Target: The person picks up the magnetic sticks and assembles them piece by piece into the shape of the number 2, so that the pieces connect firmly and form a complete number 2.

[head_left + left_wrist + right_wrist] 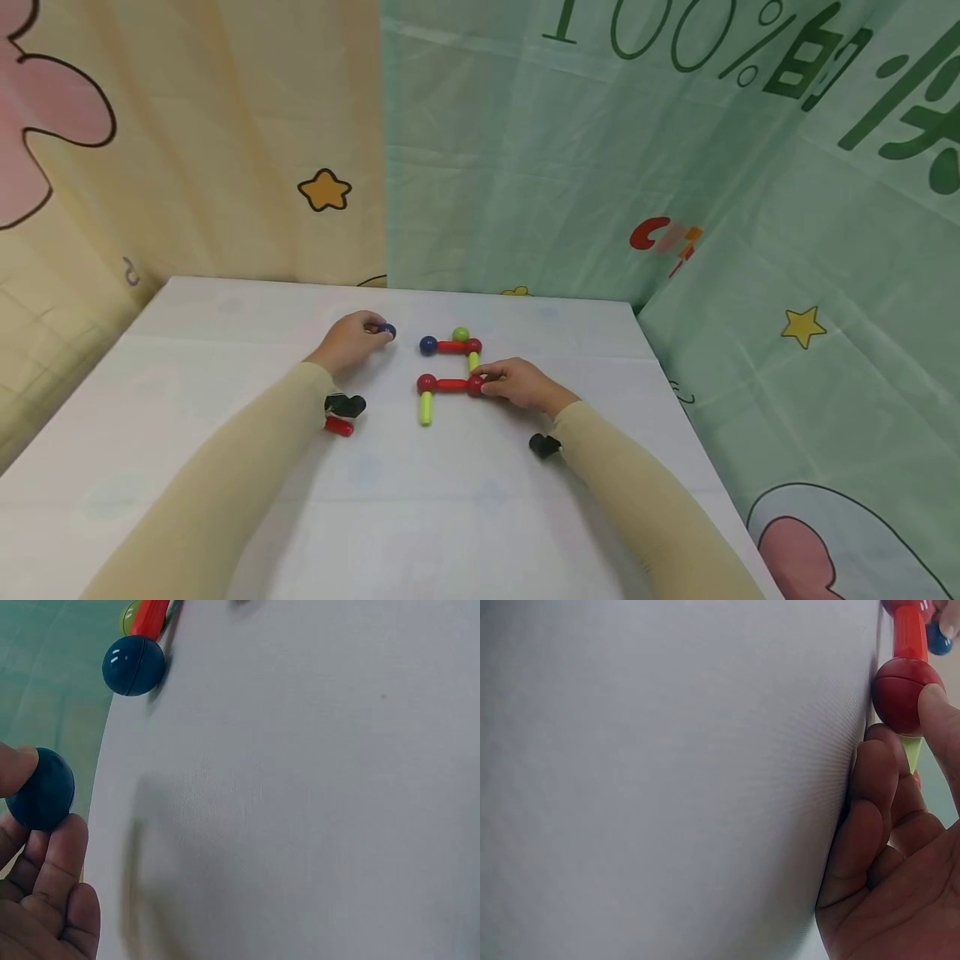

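Note:
My left hand [352, 340] pinches a loose blue ball [43, 789] between thumb and fingers, held above the table left of a ball-and-stick figure. My right hand [522, 384] grips a red ball [906, 696] at the figure's near right corner. From that ball a red stick [452, 386] runs left to another red ball [427, 383], which has a yellow-green stick [426, 409] pointing toward me. Behind, a second yellow-green stick [473, 362] leads to a far red ball [473, 346]. A red stick [452, 347] joins that one to a blue ball [428, 346].
A light green ball [461, 334] sits just behind the far red stick. Beside my left wrist lies a loose red piece [339, 426], partly hidden by the sleeve and black wrist device [345, 406]. Printed curtains [510, 167] stand behind the white table [420, 525].

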Action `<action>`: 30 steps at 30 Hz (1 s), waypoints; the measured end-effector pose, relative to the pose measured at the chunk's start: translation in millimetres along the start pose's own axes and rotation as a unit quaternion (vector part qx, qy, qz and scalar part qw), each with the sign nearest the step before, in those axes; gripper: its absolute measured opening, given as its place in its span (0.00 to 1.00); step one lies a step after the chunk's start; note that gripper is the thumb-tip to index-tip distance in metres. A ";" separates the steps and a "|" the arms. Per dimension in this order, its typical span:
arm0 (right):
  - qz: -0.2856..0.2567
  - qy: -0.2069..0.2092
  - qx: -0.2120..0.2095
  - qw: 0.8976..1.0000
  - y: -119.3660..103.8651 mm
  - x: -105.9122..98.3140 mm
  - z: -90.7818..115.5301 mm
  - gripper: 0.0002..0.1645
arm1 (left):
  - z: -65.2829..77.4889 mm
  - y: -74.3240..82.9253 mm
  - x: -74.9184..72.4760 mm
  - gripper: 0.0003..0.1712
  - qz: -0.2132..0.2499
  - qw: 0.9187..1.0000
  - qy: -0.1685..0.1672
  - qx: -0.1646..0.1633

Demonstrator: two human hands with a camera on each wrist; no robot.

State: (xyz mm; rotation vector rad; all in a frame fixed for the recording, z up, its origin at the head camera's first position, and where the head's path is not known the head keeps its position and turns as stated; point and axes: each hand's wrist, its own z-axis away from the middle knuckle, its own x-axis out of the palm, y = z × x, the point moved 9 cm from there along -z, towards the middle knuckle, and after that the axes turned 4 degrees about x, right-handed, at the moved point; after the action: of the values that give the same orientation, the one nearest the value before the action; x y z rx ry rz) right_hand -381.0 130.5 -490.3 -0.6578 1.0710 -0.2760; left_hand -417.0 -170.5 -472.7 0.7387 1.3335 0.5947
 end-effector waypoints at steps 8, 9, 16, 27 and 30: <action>-0.009 0.001 0.001 1.000 2.2 1.8 -2.4 0.20 | 15.3 -3.9 -4.5 0.27 -0.007 1.000 -0.015 0.003; -0.010 0.001 0.002 1.000 2.6 2.0 -2.8 0.20 | 17.6 -4.1 -4.7 0.27 -0.007 1.000 -0.018 0.003; -0.005 -0.003 0.005 1.000 4.3 0.1 -1.9 0.22 | 30.7 -4.1 -5.7 0.27 -0.013 0.999 -0.035 0.005; 0.036 0.035 -0.029 0.998 -22.7 -8.1 0.2 0.20 | 44.8 -10.7 -2.9 0.25 -0.015 0.998 -0.052 0.014; 0.048 0.034 -0.043 0.997 -40.0 -5.6 -1.0 0.21 | 49.8 -11.7 -0.7 0.25 -0.007 0.998 -0.060 0.010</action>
State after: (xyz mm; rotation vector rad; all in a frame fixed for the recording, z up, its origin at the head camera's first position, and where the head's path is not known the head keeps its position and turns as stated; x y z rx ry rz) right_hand -380.4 101.8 -461.8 -0.6757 1.1817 -0.1718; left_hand -368.2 -185.3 -477.5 0.7693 1.2336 0.5177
